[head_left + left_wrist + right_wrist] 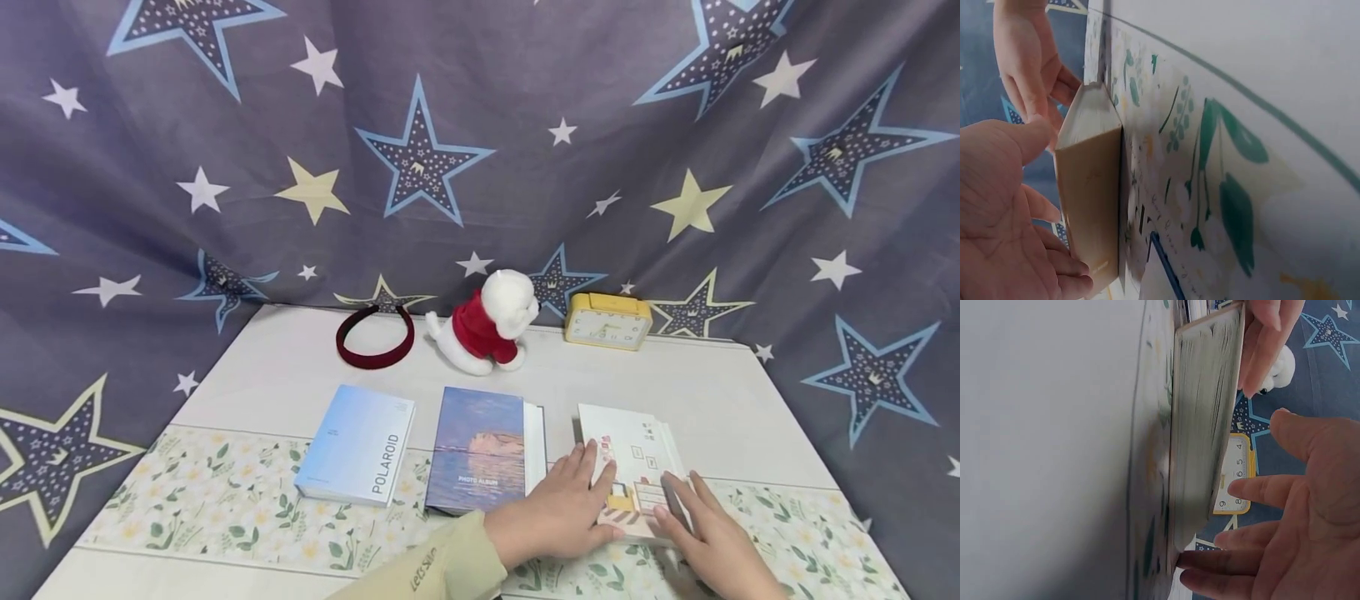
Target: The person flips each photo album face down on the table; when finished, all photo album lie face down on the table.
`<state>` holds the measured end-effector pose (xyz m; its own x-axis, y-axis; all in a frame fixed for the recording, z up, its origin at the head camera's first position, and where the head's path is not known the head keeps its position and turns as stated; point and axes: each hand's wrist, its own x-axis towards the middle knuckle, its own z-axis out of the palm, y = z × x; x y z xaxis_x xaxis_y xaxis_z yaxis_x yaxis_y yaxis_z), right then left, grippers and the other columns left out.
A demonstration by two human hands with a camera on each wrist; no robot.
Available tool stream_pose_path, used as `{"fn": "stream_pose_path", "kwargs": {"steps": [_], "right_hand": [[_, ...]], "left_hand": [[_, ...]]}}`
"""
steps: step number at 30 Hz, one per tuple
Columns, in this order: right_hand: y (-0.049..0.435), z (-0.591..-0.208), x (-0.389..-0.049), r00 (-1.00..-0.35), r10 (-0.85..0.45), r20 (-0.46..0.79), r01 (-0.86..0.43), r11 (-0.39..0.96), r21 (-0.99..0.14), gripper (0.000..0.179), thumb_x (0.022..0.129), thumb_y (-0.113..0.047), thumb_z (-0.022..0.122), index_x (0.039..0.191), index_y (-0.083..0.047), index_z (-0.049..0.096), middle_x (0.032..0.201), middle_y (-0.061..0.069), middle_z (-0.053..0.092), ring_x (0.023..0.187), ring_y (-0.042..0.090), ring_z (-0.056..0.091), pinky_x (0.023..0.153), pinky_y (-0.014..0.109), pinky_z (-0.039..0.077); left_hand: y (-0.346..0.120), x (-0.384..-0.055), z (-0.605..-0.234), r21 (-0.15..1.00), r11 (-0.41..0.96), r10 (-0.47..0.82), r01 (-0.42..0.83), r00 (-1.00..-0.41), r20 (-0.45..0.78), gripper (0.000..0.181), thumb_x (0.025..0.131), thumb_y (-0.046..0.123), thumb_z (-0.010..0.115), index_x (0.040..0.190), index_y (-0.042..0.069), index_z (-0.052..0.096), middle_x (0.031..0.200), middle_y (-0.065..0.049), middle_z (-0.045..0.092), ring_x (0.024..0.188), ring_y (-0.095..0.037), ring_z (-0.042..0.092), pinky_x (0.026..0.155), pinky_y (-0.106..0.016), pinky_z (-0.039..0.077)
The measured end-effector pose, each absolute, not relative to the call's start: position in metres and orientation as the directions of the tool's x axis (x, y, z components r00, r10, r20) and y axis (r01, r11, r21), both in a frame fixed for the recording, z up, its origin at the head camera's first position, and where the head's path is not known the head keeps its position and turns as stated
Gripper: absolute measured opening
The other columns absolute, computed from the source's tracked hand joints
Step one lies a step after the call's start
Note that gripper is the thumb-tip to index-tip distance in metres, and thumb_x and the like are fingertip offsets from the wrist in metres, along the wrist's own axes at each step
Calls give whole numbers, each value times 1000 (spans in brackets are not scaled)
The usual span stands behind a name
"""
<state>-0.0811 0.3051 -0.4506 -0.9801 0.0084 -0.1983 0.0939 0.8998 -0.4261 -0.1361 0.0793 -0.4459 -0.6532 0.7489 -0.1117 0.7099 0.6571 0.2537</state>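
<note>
A thick white album (622, 433) with small drawings on its cover lies at the right of the row. My left hand (566, 504) is over its left side, fingers extended onto the cover. On the album's right side, my right hand (708, 533) has its fingers spread at the edge. The left wrist view shows the closed album's tan spine (1091, 206) close to the left fingers. Its page edges (1204, 406) face the right wrist view, with the right fingers stretched toward one corner. Left of the hands lies a photo album (480, 450) with a seascape cover.
A blue Polaroid album (356, 446) lies at the left. Behind stand a dark red headband (375, 360), a white plush dog (476, 329) in red and a yellow alarm clock (607, 321). A floral strip (225, 500) crosses the white table, and a star-patterned curtain (495, 108) hangs behind.
</note>
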Motion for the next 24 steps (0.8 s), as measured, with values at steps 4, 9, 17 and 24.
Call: {"fn": "stream_pose_path", "kwargs": {"steps": [4,9,17,24], "right_hand": [[303,-450,-83,-979,35,-200,116,903,-414,79,97,-61,42,148,0,38,149,42,16,127,62,31,90,74,35],[305,-448,-88,-973,106,-205,188,880,-436,79,99,-60,38,146,4,38,147,44,17,128,59,34,95,73,33],[309,-446,-92,-929,243,-279,363,745,-559,82,98,-63,27,148,2,32,152,35,17,134,55,26,103,65,32],[314,-443,-93,-887,290,-359,462,560,-688,96,92,-73,19,151,4,24,151,33,22,134,54,29,103,64,33]], "left_hand": [[80,-135,-446,252,650,754,717,-649,-101,75,98,58,37,156,12,23,161,-20,9,147,-32,13,117,-39,21],[78,-135,-444,330,640,756,694,-646,-105,67,102,52,27,154,8,28,161,-21,8,147,-32,12,116,-40,24],[75,-137,-443,376,638,749,672,-655,-100,59,103,41,38,153,10,32,161,-19,9,147,-29,15,115,-36,25],[74,-138,-446,389,630,752,672,-653,-89,59,101,38,45,152,11,34,161,-18,11,147,-29,17,114,-34,27]]}}
